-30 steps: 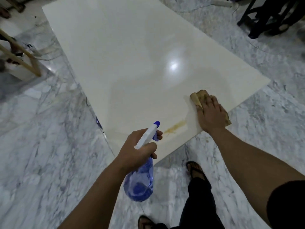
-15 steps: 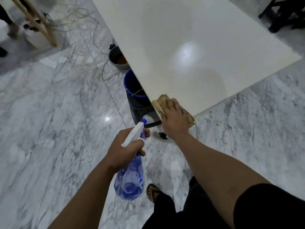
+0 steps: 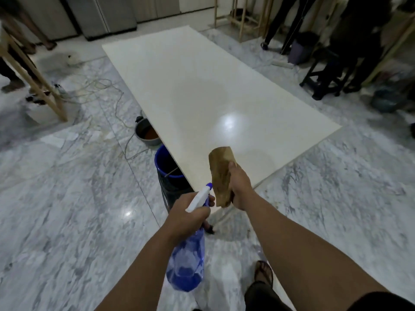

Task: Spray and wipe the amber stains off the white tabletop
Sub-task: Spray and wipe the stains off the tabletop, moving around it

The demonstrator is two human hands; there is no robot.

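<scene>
Left hand (image 3: 190,212) grips translucent blue spray bottle (image 3: 187,261), 6 o'clock | right hand (image 3: 239,187) clenches tan folded cloth (image 3: 221,173) above glossy white tabletop (image 3: 202,97) near corner | no amber visible; scan surface, wipe flat with overlapping strokes

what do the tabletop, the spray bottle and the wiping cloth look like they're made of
The long white rectangular tabletop: a hard, glossy sheet, perhaps laminate or polished stone, since it mirrors a lamp as a bright spot. The translucent blue spray bottle with a white trigger head: plastic, see-through and tinted. The tan folded wiping cloth: soft, matte, probably chamois or microfibre; it creases in the right hand's grip.
</scene>
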